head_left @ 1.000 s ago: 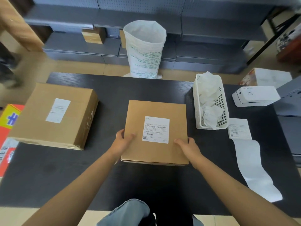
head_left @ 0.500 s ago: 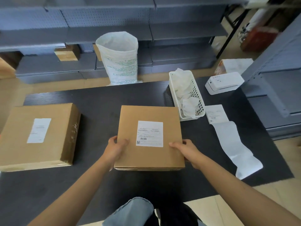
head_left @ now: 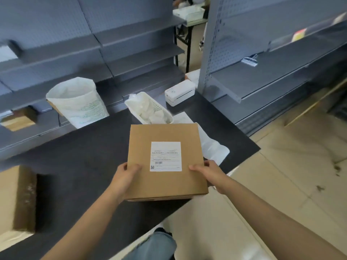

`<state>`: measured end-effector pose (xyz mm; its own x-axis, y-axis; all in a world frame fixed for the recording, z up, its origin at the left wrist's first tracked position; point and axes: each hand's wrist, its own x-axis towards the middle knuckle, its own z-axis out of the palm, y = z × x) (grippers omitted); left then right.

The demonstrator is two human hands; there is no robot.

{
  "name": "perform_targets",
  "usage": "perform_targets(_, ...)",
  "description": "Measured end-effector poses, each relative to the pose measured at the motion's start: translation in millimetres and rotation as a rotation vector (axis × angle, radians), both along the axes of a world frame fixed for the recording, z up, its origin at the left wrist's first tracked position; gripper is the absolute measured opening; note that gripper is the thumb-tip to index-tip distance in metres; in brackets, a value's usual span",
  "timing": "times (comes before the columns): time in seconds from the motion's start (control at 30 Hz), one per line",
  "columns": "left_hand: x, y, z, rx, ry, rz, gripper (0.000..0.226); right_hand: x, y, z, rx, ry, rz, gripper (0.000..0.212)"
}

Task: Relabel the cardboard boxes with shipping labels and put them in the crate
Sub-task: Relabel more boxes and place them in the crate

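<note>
A flat brown cardboard box (head_left: 165, 134) with a white shipping label (head_left: 166, 156) on top is held over the right part of the black table (head_left: 90, 162). My left hand (head_left: 124, 177) grips its near left edge, thumb on top. My right hand (head_left: 212, 172) grips its near right edge the same way. A second, larger cardboard box (head_left: 13, 199) sits at the table's left edge, partly out of view. A white strip of label backing paper (head_left: 212, 149) lies on the table behind the held box. No crate is in view.
A white basket (head_left: 148, 109) of crumpled paper and a white label printer (head_left: 179, 92) stand at the table's far right. A white sack (head_left: 77, 102) stands behind the table. Grey metal shelving (head_left: 262, 72) lines the back and right. Tiled floor lies to the right.
My view has swung to the right. The box has been lifted off the table and carried rightward in both hands, so the larger box now sits at the left frame edge.
</note>
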<state>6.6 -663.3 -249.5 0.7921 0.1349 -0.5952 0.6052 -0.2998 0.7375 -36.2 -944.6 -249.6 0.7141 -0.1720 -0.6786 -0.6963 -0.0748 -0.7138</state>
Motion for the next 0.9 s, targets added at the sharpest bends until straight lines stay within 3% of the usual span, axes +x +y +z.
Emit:
perform_targets(0.23,-45,-166,18,-0.069,-0.067,-0.324,0.047,-120,-138,24,-0.03,-0.053,-0.352,0.059)
perform_targets(0.5,-92,-349,18,-0.217,-0.014,-0.653,0.035,-236,-273,27,-0.112,-0.018,-0.702,0.066)
perform_targets(0.7,-79,-478,-11,-0.189,0.097,-0.848,0.056,-273,-354,15,-0.08,0.038,-0.862,0.065)
perform_targets(0.9,-55,-608,-21,-0.173,0.122,-1.025,0.06,-273,-441,13,-0.052,0.081,-1.0,0.058)
